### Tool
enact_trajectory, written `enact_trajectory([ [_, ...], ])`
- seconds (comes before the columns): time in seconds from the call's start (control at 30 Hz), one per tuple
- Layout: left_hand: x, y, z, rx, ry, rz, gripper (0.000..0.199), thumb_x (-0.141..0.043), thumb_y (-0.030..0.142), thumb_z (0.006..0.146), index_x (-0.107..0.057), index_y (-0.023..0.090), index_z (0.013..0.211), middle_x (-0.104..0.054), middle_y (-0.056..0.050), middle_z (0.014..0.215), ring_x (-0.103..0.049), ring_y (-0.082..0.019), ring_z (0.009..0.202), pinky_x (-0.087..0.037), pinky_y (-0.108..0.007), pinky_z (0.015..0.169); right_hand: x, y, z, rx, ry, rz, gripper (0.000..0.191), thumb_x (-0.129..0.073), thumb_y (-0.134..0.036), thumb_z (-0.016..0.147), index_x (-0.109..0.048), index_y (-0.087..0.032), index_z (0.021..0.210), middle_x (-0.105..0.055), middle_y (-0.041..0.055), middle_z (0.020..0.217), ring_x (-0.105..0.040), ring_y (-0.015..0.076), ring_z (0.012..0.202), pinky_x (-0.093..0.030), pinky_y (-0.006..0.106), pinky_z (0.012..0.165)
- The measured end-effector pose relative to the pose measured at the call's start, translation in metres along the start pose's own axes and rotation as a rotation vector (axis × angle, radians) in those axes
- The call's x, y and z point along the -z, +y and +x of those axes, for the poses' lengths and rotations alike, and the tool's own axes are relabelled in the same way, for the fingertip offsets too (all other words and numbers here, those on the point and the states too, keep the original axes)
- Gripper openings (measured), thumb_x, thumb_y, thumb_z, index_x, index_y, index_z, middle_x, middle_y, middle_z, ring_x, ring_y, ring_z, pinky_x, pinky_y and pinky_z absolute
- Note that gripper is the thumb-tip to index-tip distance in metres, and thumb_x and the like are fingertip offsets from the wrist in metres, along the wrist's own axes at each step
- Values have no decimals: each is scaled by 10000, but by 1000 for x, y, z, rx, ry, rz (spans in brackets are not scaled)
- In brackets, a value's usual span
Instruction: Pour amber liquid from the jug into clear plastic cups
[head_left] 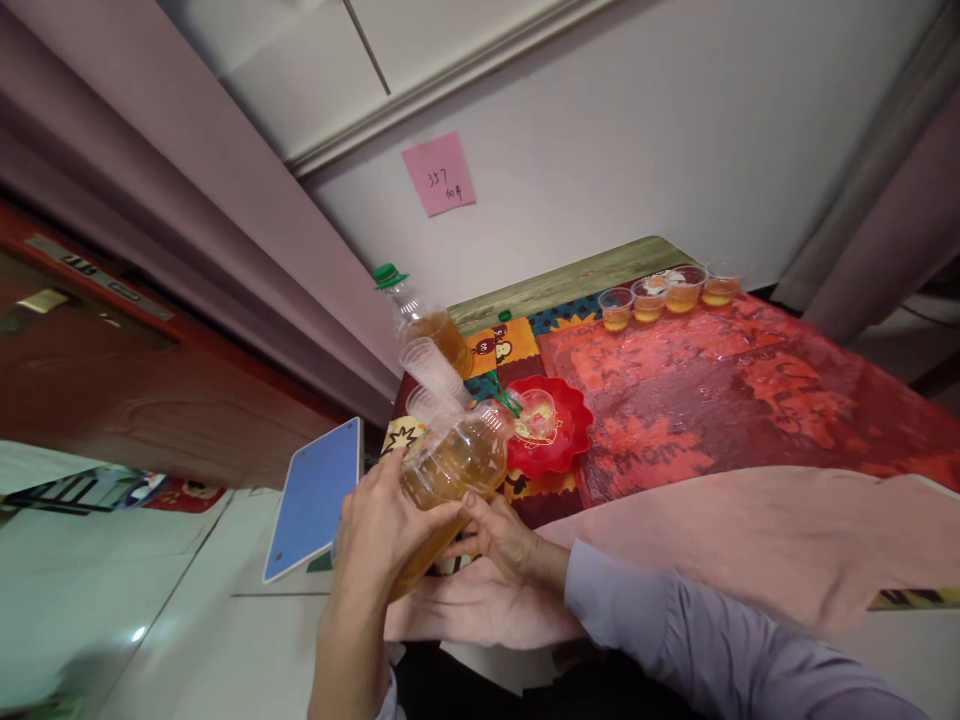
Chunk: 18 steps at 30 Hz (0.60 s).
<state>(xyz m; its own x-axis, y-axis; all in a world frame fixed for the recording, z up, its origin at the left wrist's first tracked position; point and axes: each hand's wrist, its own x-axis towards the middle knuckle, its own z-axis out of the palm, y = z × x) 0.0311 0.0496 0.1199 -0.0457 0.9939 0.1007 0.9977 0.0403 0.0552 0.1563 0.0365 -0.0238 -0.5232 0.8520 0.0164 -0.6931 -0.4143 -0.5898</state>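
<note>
My left hand point(382, 530) is wrapped round a large clear plastic bottle point(454, 462) of yellow-brown drink. My right hand point(501, 540) grips the bottle's lower side, some fingers tucked beneath it. The bottle tilts, its neck pointing toward a clear plastic cup point(537, 412). That cup stands on a red scalloped plate point(574, 440); how full it is I cannot tell. Something green point(504, 396) shows near the bottle's mouth. Just behind the bottle is a stack of clear cups point(431, 366).
A second bottle point(442, 335) with a green cap stands at the back left. Several cups of drink point(684, 290) line the far edge of the red patterned tablecloth point(720, 400). A loose green cap point(505, 315) lies near the wall. A blue board point(315, 500) is at the left.
</note>
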Motion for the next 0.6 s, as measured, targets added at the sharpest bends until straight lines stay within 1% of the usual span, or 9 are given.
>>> enact_trajectory([
  [0.13,3,4,0,-7,2,0,843,-787,697,711,-609,238,1395,-771,-140,1258,-735,-403,1155,-565,-474,945,-1,-1,0,-1,7,-3,776,-727,-808,831,-586,-262,1364,-686,127,1367,-742,285,1116,-675,447,815],
  [0.37,4,5,0,-20,15,15,776,-783,696,712,-645,225,1313,-786,-138,1194,-742,-385,1113,-562,-442,918,-1,-2,0,-8,-8,-2,781,-699,-821,848,-585,-247,1365,-690,136,1343,-745,293,1101,-668,498,852],
  [0.6,4,7,1,-19,21,19,769,-796,697,696,-662,231,1293,-789,-144,1196,-744,-399,1116,-562,-454,915,-1,-3,-1,-2,-1,15,776,-712,-814,843,-592,-241,1351,-675,139,1382,-734,304,1154,-676,470,838],
])
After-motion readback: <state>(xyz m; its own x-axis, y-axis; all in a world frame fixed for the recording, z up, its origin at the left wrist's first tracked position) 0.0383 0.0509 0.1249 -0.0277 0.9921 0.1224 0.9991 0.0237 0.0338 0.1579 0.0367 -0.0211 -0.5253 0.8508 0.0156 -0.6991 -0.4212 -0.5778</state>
